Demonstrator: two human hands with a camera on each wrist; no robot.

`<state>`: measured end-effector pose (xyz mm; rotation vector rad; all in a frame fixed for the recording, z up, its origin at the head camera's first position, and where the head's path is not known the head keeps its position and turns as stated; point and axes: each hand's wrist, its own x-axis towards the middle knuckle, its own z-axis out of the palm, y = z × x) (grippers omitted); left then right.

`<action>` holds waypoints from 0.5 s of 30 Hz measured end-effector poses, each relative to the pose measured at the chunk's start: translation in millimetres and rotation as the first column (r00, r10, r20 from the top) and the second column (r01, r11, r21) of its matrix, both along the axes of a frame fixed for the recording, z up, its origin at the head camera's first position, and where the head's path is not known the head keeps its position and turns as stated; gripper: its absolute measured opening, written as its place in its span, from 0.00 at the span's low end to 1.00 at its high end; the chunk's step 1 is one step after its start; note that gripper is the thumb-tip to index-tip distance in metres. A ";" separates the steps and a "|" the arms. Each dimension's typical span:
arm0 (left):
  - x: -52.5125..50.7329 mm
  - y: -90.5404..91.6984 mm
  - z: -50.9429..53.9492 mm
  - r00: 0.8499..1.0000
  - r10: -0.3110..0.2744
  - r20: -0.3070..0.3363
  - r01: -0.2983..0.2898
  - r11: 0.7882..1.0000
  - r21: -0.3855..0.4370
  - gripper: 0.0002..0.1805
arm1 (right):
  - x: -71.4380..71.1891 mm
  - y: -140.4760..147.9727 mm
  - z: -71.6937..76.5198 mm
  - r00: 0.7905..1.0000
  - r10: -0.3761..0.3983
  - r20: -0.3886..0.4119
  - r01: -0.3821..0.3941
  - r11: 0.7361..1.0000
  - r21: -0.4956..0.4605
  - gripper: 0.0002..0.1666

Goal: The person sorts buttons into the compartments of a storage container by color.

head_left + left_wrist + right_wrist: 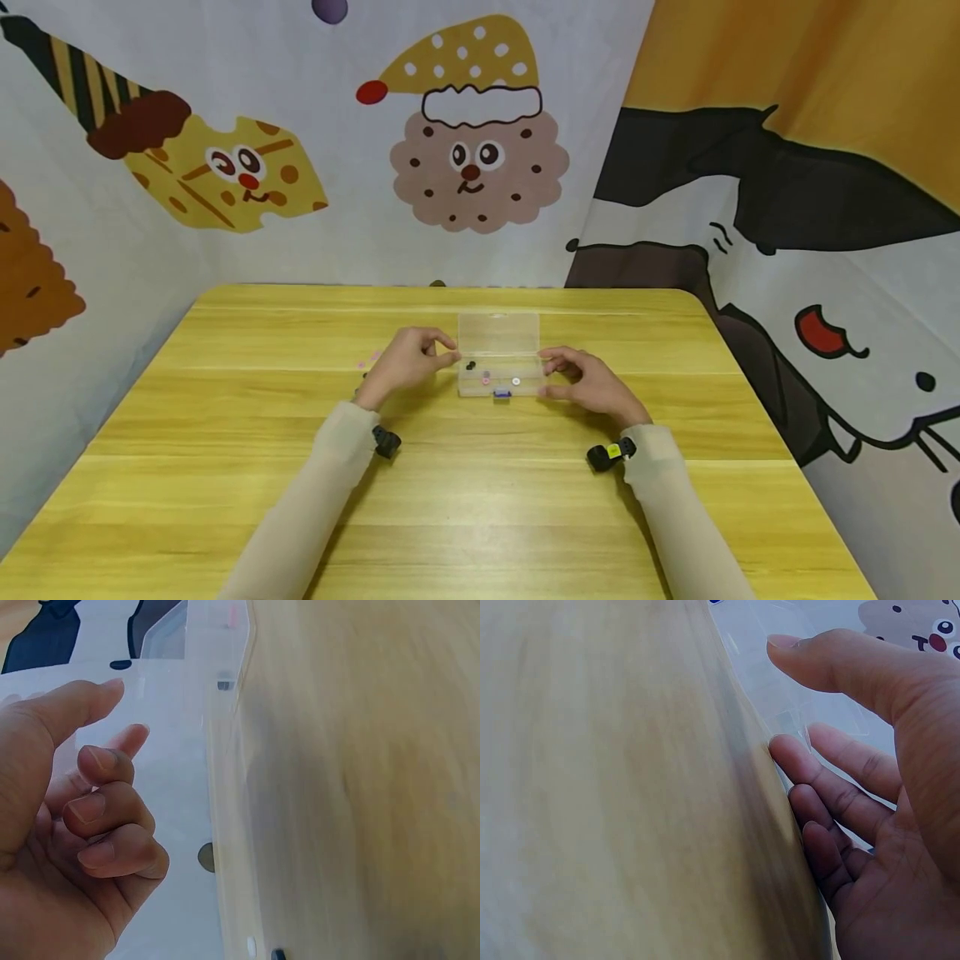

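A clear plastic box (472, 388) stands on the table with its transparent lid (498, 333) raised at the back. Inside lie small dark pieces (470, 366), a pink one (486, 381) and a white one (516, 382); a blue latch (502, 394) is at the front. The left hand (408, 358) is at the box's left side, thumb and fingertips near its edge. In the left wrist view this hand (97, 810) has bent fingers with nothing between them. At the right side, the right hand (592, 385) has its fingers beside the wall; the right wrist view shows its thumb (840, 664) apart from the fingers.
Small pink pieces (376, 356) and dark ones lie on the wooden table (480, 517) left of the box, partly behind the left hand. A cloth with cartoon figures (480, 175) hangs behind the table. Each wrist wears a small black camera.
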<state>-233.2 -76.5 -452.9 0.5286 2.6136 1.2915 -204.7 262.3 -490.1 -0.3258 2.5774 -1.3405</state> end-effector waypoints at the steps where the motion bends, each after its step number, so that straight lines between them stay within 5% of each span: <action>1: 0.2 -1.2 -0.1 1.000 0.000 0.001 0.000 1.000 -0.007 0.10 | 0.6 -0.2 0.9 1.000 -0.003 0.002 0.003 1.000 -0.001 0.38; 15: 3.3 -26.5 4.2 0.999 0.003 -0.038 -0.005 0.997 -0.071 0.21 | 14.2 -8.3 32.5 0.999 0.029 0.018 -0.028 0.999 -0.045 0.38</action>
